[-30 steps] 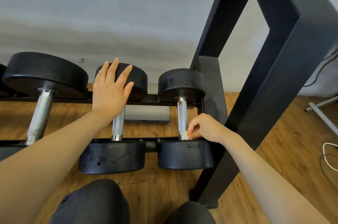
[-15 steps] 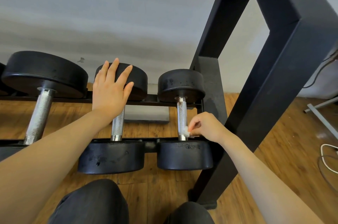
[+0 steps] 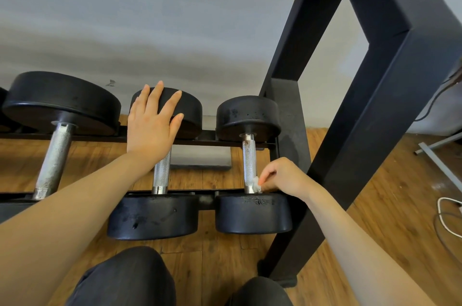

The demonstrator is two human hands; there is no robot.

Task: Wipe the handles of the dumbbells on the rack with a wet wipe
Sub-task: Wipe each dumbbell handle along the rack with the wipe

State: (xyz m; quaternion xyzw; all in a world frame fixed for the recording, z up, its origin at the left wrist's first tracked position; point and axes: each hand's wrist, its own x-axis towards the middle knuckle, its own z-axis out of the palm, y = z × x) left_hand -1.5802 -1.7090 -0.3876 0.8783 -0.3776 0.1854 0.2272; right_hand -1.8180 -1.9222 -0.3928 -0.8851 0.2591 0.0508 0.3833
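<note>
Three black round-headed dumbbells lie across the two rails of the black steel rack (image 3: 390,96) in front of you, each with a knurled silver metal handle. The small dumbbell (image 3: 252,213) under your right hand (image 3: 282,178) has a thin handle (image 3: 249,158) with brown rust spots near its far end. The middle dumbbell (image 3: 152,215) lies just beside it, under your left hand (image 3: 152,126). The large dumbbell (image 3: 62,103) lies beyond your left forearm, and its thick handle looks dull and stained.

Your right hand is curled, and its fingertips pinch a small crumpled white wet wipe (image 3: 256,183). The wipe is pressed against the near end of the thin handle, just above the near head of the small dumbbell.

Your left hand is spread flat with straight fingers. The fingers rest on the far head of the middle dumbbell, and the palm covers the far part of its handle. It holds nothing.

Below your arms you see your knees in dark trousers (image 3: 125,280) over the brown wooden plank floor (image 3: 390,230). A white cable (image 3: 447,215) lies on the floor well to the right of your right hand.
</note>
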